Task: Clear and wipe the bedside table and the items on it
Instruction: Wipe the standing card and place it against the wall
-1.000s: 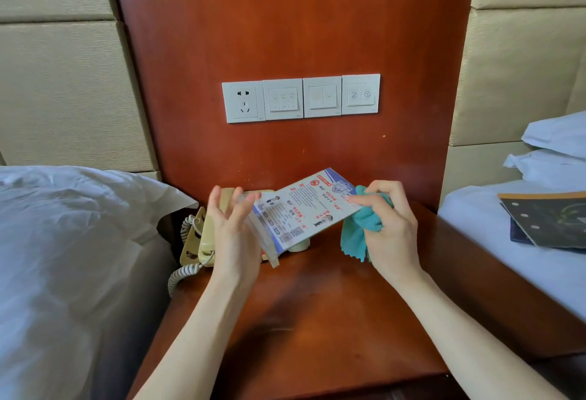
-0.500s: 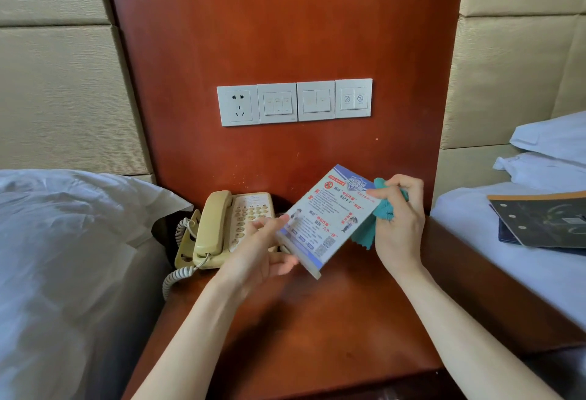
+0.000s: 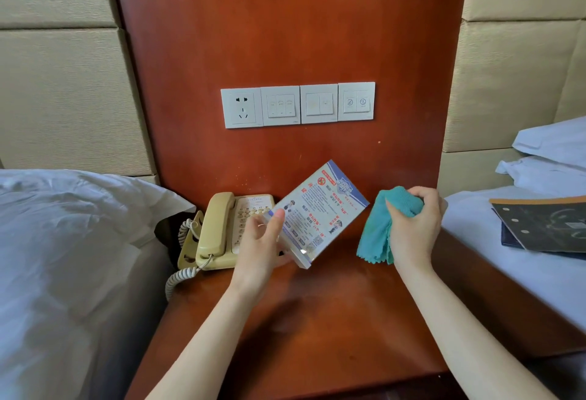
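Pinching the tilted sign card [image 3: 317,214] in your left hand [image 3: 258,246], your right hand [image 3: 412,225] clenches the teal cloth [image 3: 379,231] above the counter's [image 3: 317,320] back edge.

Both forearms bare to frame edge; left hand [image 3: 258,241] & right hand [image 3: 412,228] ungloved, no sleeves.

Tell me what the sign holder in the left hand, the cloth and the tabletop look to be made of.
Sign holder: likely clear acrylic around a printed card; its lower edge is see-through and glints. Cloth: soft teal fabric, probably microfibre; it bunches in the right hand and hangs limp with a zigzag-cut edge. Bedside table: reddish-brown wood or veneer with a semi-gloss finish showing soft reflections.
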Demonstrator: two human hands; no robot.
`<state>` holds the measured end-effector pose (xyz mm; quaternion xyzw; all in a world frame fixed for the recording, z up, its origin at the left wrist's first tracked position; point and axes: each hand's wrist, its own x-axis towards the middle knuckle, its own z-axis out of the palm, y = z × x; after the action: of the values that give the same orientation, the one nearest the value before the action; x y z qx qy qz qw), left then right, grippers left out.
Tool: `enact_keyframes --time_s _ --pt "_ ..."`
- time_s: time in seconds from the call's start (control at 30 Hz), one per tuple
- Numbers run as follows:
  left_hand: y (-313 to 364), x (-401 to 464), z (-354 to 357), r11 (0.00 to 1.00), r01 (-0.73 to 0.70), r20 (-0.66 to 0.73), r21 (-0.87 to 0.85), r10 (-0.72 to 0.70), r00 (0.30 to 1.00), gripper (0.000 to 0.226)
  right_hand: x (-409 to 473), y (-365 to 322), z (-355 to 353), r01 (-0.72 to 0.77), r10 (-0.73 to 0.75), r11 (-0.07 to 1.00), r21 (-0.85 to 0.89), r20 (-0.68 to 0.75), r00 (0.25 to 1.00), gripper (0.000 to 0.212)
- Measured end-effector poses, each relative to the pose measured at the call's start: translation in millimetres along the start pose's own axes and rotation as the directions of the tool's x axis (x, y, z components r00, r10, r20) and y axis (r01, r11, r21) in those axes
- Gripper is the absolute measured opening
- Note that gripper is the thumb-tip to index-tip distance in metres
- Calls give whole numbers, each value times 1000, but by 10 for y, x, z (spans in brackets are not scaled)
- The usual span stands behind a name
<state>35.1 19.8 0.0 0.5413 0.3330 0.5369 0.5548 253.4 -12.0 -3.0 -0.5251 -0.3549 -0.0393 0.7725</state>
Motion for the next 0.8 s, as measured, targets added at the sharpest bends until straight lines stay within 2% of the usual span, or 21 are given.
enact_keyframes --time_s 0.1,0.23,0.3,0.37,0.43,0.5,0.63,0.7,0.8 --pt "-56 -52 101 999 -31 95 21 29 995 29 -60 -12 32 76 -77 997 21 47 996 25" --pt "-119 -100 195 996 -84 178 22 79 981 36 -134 -1 77 90 -87 996 -18 129 988 22" --pt "-163 -116 211 992 -108 197 59 94 976 38 -168 -8 80 126 -106 985 -118 160 981 26" --pt "-197 -113 219 994 -98 185 54 87 979 37 -244 -56 96 191 -146 968 -165 250 957 37" --pt "-209 -81 217 998 -65 128 3 64 990 32 -355 -132 134 339 -261 930 -141 393 882 47" --pt "-192 -26 183 998 -41 32 -51 43 999 26 -485 -183 186 510 -388 856 -88 542 745 48" --pt "-141 43 54 992 -22 -68 -126 13 998 34 -643 -208 239 662 -383 747 -55 779 497 47" --pt "-131 36 37 988 -14 -65 -155 4 998 40 -626 -188 222 702 -385 710 -51 807 448 44" --pt "-128 8 70 994 -57 -37 -94 54 998 37 -517 -142 185 776 -452 620 -115 756 473 45"
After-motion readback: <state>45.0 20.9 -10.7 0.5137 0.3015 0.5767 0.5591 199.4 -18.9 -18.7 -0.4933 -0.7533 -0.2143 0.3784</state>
